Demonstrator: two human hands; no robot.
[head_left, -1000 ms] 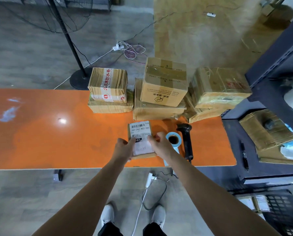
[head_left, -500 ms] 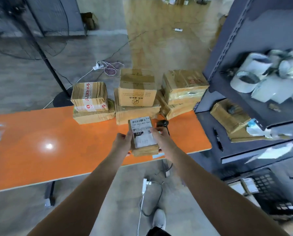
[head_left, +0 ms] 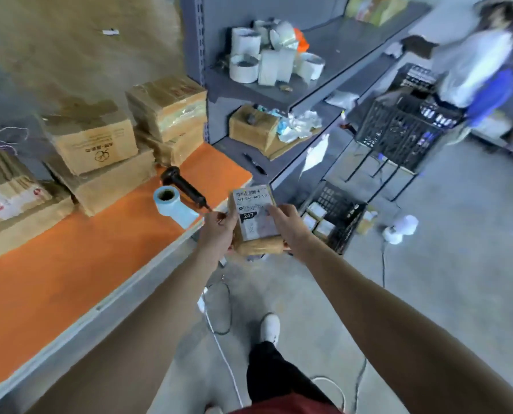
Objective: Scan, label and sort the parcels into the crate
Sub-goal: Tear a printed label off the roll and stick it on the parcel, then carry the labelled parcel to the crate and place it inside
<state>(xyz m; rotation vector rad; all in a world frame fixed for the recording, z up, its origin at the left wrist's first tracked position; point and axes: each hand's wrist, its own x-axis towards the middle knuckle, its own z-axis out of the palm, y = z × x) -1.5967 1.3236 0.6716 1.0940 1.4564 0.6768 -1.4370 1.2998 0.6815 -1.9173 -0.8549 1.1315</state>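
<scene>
A small brown parcel [head_left: 256, 221] with a white label marked 247 is held in the air past the right end of the orange table [head_left: 79, 258]. My left hand [head_left: 217, 231] grips its left side and my right hand [head_left: 288, 224] grips its right side, fingers over the label. Beyond the parcel, a black crate [head_left: 343, 221] stands on the floor with a few labelled parcels inside. On the table lie a black scanner [head_left: 182, 186] and a blue label roll [head_left: 168, 200]. Several taped cardboard parcels [head_left: 97, 144] are stacked at the table's far edge.
A grey metal shelf unit [head_left: 279, 94] holds white tape rolls, a box and a pen. A taller black crate on a stand [head_left: 401, 130] is at the right, with a person [head_left: 476, 67] behind it. Cables and a white plug strip [head_left: 398, 231] lie on the floor.
The parcel has been lifted off the table and carried right, past the table's end, with both hands still on it. The view has swung right toward the shelf and crates.
</scene>
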